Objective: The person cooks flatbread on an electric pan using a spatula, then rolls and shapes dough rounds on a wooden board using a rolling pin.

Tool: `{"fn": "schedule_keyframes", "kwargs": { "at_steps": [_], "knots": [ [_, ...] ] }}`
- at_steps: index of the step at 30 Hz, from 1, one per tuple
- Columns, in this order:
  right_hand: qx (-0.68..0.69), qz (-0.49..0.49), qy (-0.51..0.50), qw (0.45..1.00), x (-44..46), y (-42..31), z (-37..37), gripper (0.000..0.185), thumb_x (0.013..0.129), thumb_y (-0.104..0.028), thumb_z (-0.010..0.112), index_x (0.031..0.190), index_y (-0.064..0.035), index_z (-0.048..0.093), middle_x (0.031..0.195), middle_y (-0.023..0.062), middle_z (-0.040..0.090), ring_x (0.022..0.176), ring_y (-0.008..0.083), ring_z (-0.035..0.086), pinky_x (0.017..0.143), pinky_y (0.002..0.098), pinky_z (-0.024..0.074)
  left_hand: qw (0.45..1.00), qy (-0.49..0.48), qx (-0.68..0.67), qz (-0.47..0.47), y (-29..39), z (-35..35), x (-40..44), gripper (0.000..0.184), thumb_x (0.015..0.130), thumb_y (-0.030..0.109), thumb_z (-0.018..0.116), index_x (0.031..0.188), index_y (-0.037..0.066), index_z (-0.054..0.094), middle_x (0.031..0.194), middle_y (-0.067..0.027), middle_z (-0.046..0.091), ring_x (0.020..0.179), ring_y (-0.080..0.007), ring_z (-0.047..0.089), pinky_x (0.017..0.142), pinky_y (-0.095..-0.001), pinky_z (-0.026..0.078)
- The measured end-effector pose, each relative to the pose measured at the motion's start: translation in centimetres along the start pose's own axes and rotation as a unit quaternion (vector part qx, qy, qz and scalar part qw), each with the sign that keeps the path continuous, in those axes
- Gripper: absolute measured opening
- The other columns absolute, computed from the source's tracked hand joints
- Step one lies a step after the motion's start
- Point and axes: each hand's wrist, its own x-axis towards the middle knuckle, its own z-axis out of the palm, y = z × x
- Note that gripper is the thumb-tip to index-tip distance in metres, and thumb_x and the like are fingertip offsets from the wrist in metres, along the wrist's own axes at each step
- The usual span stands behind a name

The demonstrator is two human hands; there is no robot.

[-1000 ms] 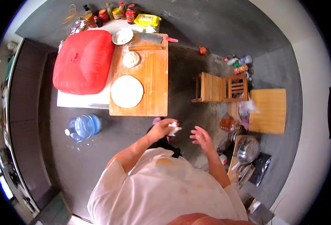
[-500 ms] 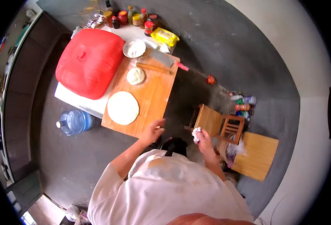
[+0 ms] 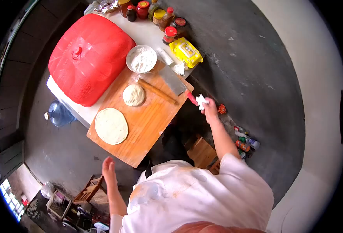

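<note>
My right hand [image 3: 210, 109] is closed on a crumpled white tissue [image 3: 201, 101], close by the red handle of a cleaver [image 3: 172, 80] that lies on the wooden board [image 3: 148, 128]. Off the board's near left corner, my left hand [image 3: 109, 171] hangs in the air, fingers stretched and nothing in it. A flat round of dough [image 3: 111, 126] rests on the board's left part. Behind it sit a dough ball [image 3: 134, 95] and a wooden rolling pin [image 3: 156, 91]. A white bowl of flour [image 3: 141, 59] stands at the board's far edge.
A large red food cover [image 3: 90, 58] takes up the table's left side. Sauce jars [image 3: 170, 34] and a yellow wipes packet [image 3: 186, 52] line the back. A blue water jug [image 3: 60, 113] is on the floor at left; a wooden chair [image 3: 202, 151] stands right of the board.
My right hand has reached forward with the tissue, toward the cleaver handle. My left hand has drawn away from the board to the left. The view has turned and moved nearer the table.
</note>
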Motion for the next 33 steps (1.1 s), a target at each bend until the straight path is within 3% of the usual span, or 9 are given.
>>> {"fn": "schedule_keyframes", "kwargs": {
  "at_steps": [3, 5, 14, 17, 23, 24, 25, 28, 33],
  "knots": [
    [-0.022, -0.03, -0.053, 0.998, 8.2, -2.1, 1.0, 0.008, 0.078, -0.008, 0.056, 0.084, -0.003, 0.056, 0.07, 0.0021, 0.057, 0.057, 0.0095, 0.054, 0.044, 0.0213, 0.0442, 0.999, -0.025, 0.002, -0.049, -1.2, 4.5, -2.6, 0.027, 0.085, 0.002, 0.051, 0.111, 0.001, 0.053, 0.106, -0.0057, 0.056, 0.096, -0.0134, 0.053, 0.083, -0.024, 0.042],
    [-0.016, -0.039, -0.039, 0.998, 12.0, -2.9, 2.5, 0.012, 0.078, -0.009, 0.058, 0.087, -0.0018, 0.055, 0.072, 0.0026, 0.058, 0.058, 0.0095, 0.055, 0.044, 0.0218, 0.0449, 0.996, -0.05, 0.052, -0.053, -1.5, 7.6, -3.6, 0.027, 0.085, 0.002, 0.052, 0.111, 0.0, 0.052, 0.106, -0.0069, 0.057, 0.096, -0.0139, 0.054, 0.083, -0.0247, 0.043],
    [-0.086, -0.038, -0.068, 0.993, 17.7, -5.4, 8.6, 0.051, 0.082, -0.016, 0.059, 0.123, 0.001, 0.035, 0.1, 0.0098, 0.056, 0.075, 0.0127, 0.057, 0.054, 0.024, 0.0481, 0.994, -0.031, -0.012, -0.106, -5.3, 11.7, -5.1, 0.03, 0.086, 0.002, 0.051, 0.115, -0.003, 0.05, 0.109, -0.0092, 0.056, 0.101, -0.0164, 0.053, 0.091, -0.0277, 0.04],
    [-0.138, -0.022, -0.034, 0.99, 16.1, -4.9, 8.3, 0.051, 0.083, -0.015, 0.057, 0.126, -0.0009, 0.033, 0.111, 0.0114, 0.051, 0.088, 0.017, 0.056, 0.065, 0.0273, 0.0482, 0.996, -0.01, 0.021, -0.088, -7.0, 10.7, -4.8, 0.03, 0.085, 0.005, 0.052, 0.113, -0.003, 0.051, 0.109, -0.0105, 0.057, 0.1, -0.0175, 0.054, 0.089, -0.0286, 0.041],
    [-0.186, -0.053, -0.19, 0.962, 7.6, 0.4, 7.8, 0.043, 0.084, -0.015, 0.054, 0.123, -0.0029, 0.041, 0.115, 0.0083, 0.05, 0.09, 0.0135, 0.053, 0.068, 0.0232, 0.0453, 0.979, 0.029, 0.203, -0.006, -4.8, 8.4, -1.1, 0.031, 0.08, 0.011, 0.056, 0.109, 0.001, 0.054, 0.101, -0.0176, 0.059, 0.092, -0.0274, 0.058, 0.08, -0.0319, 0.045],
    [-0.238, -0.084, -0.23, 0.94, 5.8, 0.9, 8.1, 0.043, 0.083, -0.013, 0.055, 0.123, -0.0022, 0.041, 0.114, 0.0072, 0.05, 0.088, 0.0123, 0.053, 0.067, 0.0238, 0.0456, 0.979, 0.035, 0.2, 0.009, -4.2, 8.1, -0.1, 0.032, 0.079, 0.011, 0.056, 0.109, 0.001, 0.054, 0.1, -0.0183, 0.059, 0.092, -0.0293, 0.058, 0.08, -0.0329, 0.046],
    [-0.36, -0.192, -0.253, 0.877, 5.4, 2.8, 7.9, 0.042, 0.083, -0.013, 0.055, 0.122, -0.0021, 0.043, 0.112, 0.0083, 0.052, 0.087, 0.0137, 0.054, 0.071, 0.0259, 0.046, 0.974, 0.037, 0.222, 0.035, -4.5, 7.5, 1.0, 0.032, 0.079, 0.01, 0.056, 0.109, 0.001, 0.054, 0.1, -0.0182, 0.059, 0.093, -0.0296, 0.057, 0.079, -0.0335, 0.046],
    [-0.379, -0.208, -0.301, 0.85, 0.2, 1.5, 10.8, 0.038, 0.083, -0.012, 0.055, 0.118, -0.0013, 0.046, 0.109, 0.0112, 0.054, 0.091, 0.0173, 0.056, 0.082, 0.0283, 0.0439, 0.968, 0.044, 0.226, 0.103, -4.6, 6.4, 4.0, 0.033, 0.079, 0.011, 0.055, 0.11, 0.001, 0.053, 0.102, -0.0181, 0.058, 0.095, -0.0304, 0.055, 0.079, -0.0351, 0.046],
    [-0.339, -0.21, -0.346, 0.849, -1.7, 2.6, 12.7, 0.035, 0.08, -0.009, 0.057, 0.114, -0.0002, 0.048, 0.108, 0.0128, 0.05, 0.091, 0.0218, 0.055, 0.082, 0.0307, 0.0441, 0.965, 0.137, 0.215, 0.058, -9.0, 3.6, 9.9, 0.035, 0.078, 0.014, 0.055, 0.111, -0.001, 0.052, 0.103, -0.0191, 0.057, 0.094, -0.0294, 0.056, 0.079, -0.0351, 0.045]
  ]
}}
